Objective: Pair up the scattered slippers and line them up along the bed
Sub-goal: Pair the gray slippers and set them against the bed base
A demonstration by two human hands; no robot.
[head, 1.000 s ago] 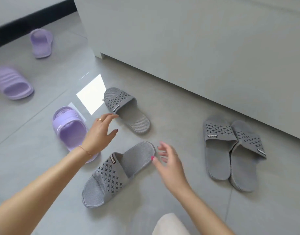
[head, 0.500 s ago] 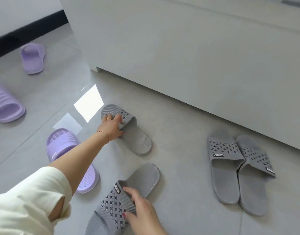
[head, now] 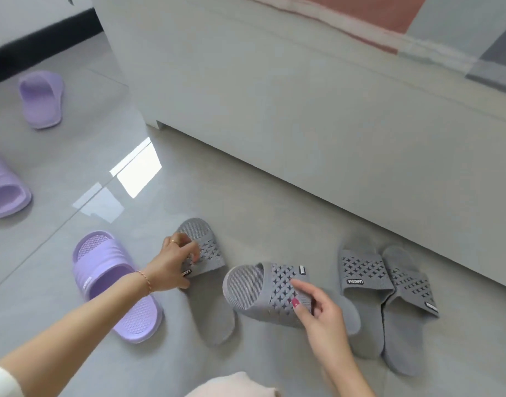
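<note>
My left hand (head: 174, 265) grips the strap of a grey slipper (head: 209, 285) that lies on the floor with its toe toward the bed. My right hand (head: 317, 310) holds a second grey slipper (head: 263, 293) by its strap, lifted and tilted with the toe pointing left. A paired set of grey slippers (head: 366, 293) (head: 406, 305) lies to the right, toes toward the bed (head: 274, 96). Three purple slippers lie apart: one beside my left arm (head: 108, 279), one at the left edge (head: 2, 190), one far back left (head: 42, 98).
The bed's pale grey side panel runs diagonally from upper left to right, with pink and grey bedding (head: 389, 21) on top. A dark skirting strip (head: 37, 38) lines the wall at upper left. Glossy grey floor tiles (head: 246, 210) lie between bed and slippers.
Both hands have closed on the two loose grey slippers and brought them rightward, next to the finished pair. The right-hand slipper was lifted and turned; the view shifted right.
</note>
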